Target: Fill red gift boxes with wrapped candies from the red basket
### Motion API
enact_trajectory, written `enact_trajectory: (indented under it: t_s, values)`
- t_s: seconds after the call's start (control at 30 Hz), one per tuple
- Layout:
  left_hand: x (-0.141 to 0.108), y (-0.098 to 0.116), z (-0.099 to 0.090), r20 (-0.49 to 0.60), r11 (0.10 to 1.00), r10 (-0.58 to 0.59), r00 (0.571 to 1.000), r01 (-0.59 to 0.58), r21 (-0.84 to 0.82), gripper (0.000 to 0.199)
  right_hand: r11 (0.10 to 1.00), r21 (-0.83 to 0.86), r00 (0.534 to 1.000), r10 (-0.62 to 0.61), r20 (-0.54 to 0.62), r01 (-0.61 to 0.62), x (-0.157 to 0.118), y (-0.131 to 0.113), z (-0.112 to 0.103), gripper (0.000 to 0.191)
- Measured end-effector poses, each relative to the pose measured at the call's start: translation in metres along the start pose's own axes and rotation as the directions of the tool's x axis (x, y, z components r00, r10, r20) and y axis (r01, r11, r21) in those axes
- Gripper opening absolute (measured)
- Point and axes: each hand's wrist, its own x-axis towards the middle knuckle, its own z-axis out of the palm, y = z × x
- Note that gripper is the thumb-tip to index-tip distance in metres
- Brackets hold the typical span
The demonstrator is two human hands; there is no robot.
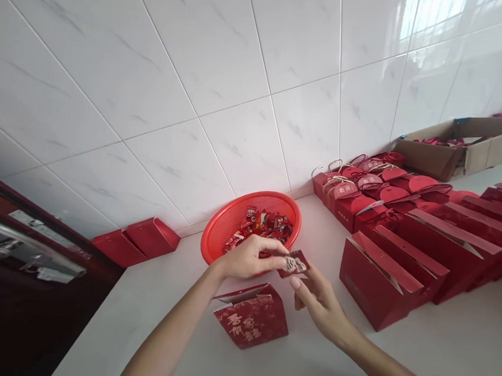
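Observation:
My left hand [252, 257] pinches a small dark-red wrapped packet [296, 263] with pale characters on it between thumb and fingers. At the packet's right edge is my right hand [318, 303], its fingertips partly behind it and its thumb apart, just below. Under my hands a red paper gift box [251, 321] with pale characters stands on the white counter, its top flaps parted. Behind my left hand sits a red plastic colander [209, 240], holding many small red-wrapped pieces [266, 221]. My left hand overlaps the colander's near rim.
Several red boxes [374, 279] stand in a row at right. Behind them are closed red boxes with cord handles [342, 186]. A cardboard carton [475, 156] holds red items at back right. Two red boxes [136, 241] lie at left by the counter's edge. White tiles [238, 135] line the back.

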Motion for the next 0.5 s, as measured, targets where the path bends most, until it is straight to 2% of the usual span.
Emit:
enact_trajectory:
  t_s: [0.1, 0.17, 0.23, 0.33, 0.43, 0.5]
  values:
    - [-0.002, 0.01, 0.012, 0.073, 0.994, 0.033, 0.997, -0.041, 0.104, 0.025, 0.998, 0.055, 0.998, 0.033, -0.061, -0.029, 0.001, -0.003, 0.001, 0.04]
    - [0.001, 0.004, 0.006, 0.032, 0.988, 0.016, 0.999, -0.021, 0.156, 0.027, 0.997, 0.067, 0.994, 0.049, -0.1, -0.043, 0.002, -0.006, 0.001, 0.04]
    - [0.006, -0.013, -0.01, -0.067, 0.976, -0.037, 0.997, 0.051, 0.213, 0.029, 0.994, 0.088, 0.988, 0.069, -0.14, -0.057, 0.004, -0.009, -0.001, 0.04]
    - [0.016, -0.047, -0.046, -0.273, 0.949, -0.112, 0.956, 0.184, 0.257, 0.032, 0.978, 0.191, 0.983, 0.115, -0.144, -0.087, 0.007, -0.012, -0.004, 0.035]
    - [0.031, -0.076, -0.075, -0.347, 0.917, -0.162, 0.924, 0.271, 0.293, 0.032, 0.932, 0.331, 0.981, 0.18, -0.068, -0.148, 0.008, -0.014, -0.004, 0.028]
    - [0.043, -0.088, -0.084, -0.34, 0.896, -0.192, 0.921, 0.306, 0.322, 0.03, 0.897, 0.39, 0.974, 0.227, -0.007, -0.207, 0.007, -0.015, -0.003, 0.024]
